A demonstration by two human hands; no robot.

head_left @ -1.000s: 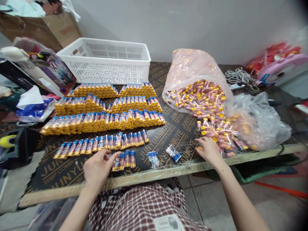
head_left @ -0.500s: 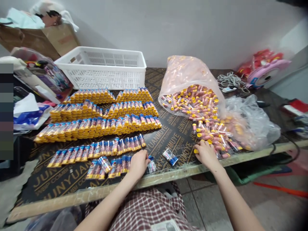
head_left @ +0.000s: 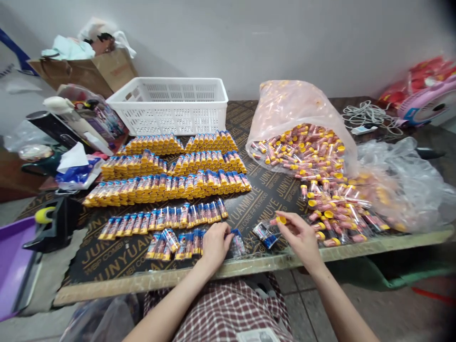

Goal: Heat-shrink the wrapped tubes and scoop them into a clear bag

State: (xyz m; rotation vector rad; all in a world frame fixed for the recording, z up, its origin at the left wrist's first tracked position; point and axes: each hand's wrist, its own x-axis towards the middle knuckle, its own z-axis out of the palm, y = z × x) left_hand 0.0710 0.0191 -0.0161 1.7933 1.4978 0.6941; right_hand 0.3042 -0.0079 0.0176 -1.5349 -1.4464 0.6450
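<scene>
A person sits at a dark plywood desk [head_left: 265, 192], seen from above the lap. The right hand [head_left: 302, 235] is raised just above the desk near its front edge. Its fingers [head_left: 292, 217] are pinched on a small yellow-capped tube [head_left: 280, 220], which is held level with the cap pointing left.

The left hand [head_left: 215, 242] rests palm down on the desk. Its fingers [head_left: 223, 230] curl over the right end of a short front row of wrapped tubes [head_left: 174, 242] and touch a blue-and-clear sleeve [head_left: 238, 244]. Whether they grip anything cannot be told. A second sleeve [head_left: 265, 233] lies flat between the two hands.

Behind the short row are four longer rows of wrapped tubes [head_left: 171, 187], yellow ends lined up. To the right, a pink plastic bag [head_left: 295, 104] lies on its side, with loose tubes [head_left: 331, 199] spilling from it toward the right hand. A white basket [head_left: 171, 102] stands at the back, with a cardboard box [head_left: 92, 71] to its left.
</scene>
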